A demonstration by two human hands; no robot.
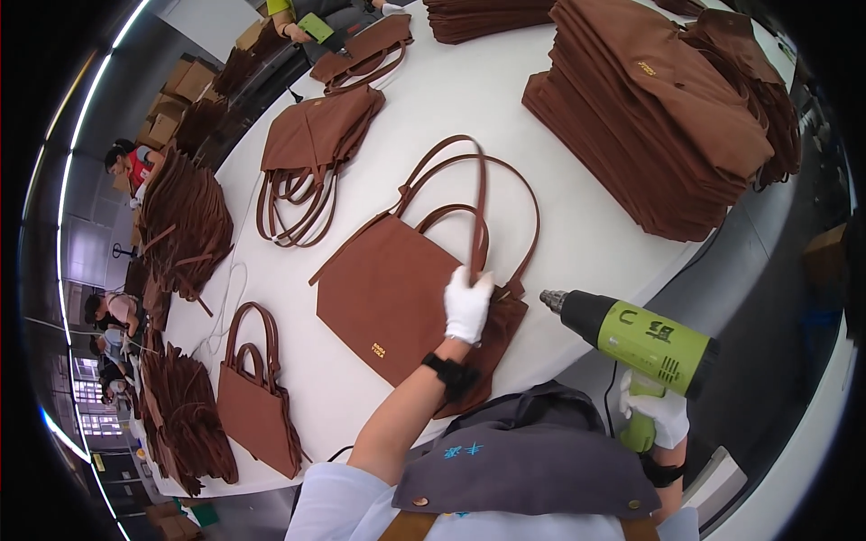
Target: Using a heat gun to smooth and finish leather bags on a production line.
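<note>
A brown tote bag [388,298] with long looped straps [532,207] lies flat on the white table [622,261] in front of me. My left hand [467,305], in a white glove, has its fingers closed on a strap at the bag's upper right. My right hand [663,410], also gloved, grips a green and black heat gun [654,347] by its handle; its metal nozzle points left toward the straps beside my left hand, not touching them.
Brown bag stacks fill the back right [631,144] and left edge [180,234]. Single bags lie left [257,406] and behind [311,135]. A white cord [221,307] snakes leftward. A co-worker [316,18] holds a green tool across the table; several others work at left.
</note>
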